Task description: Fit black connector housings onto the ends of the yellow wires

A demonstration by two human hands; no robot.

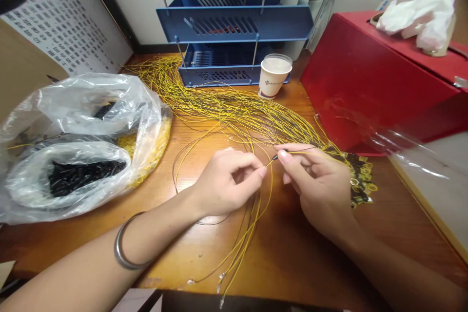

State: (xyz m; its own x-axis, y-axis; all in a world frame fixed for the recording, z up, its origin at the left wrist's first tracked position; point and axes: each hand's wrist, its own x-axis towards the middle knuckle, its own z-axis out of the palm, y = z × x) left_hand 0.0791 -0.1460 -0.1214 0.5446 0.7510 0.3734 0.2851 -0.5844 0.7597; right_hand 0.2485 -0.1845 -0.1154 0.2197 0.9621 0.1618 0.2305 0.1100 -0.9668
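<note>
Nearest to me is the left forearm (84,264), wearing a bangle (122,246). Beneath the hands, a few loose wires (244,240) run toward the near edge of the table (296,268) and end in clear tips (221,301). Left hand (230,179): thumb and forefinger pinched on a yellow wire (269,162). Right hand (321,186): thumb and forefinger closed about a small black sleeve (275,157), in line with that wire, just beside the left fingertips. Whether it is seated cannot be told from here; I judge this piece unfinished. To the left, an open bag (82,87) holds inner bags, one well stocked with black pieces (82,178), with yellow pieces (150,156) alongside; supply appears ample. Beyond the hands, a thick bundle (226,106) of wires crosses the table, its right end carrying ringed terminals (361,175). That end looks done; the far left is too tangled to assess. Behind stand a cup (273,79) and a blue rack (237,24); a red box (341,70) is at right.
</note>
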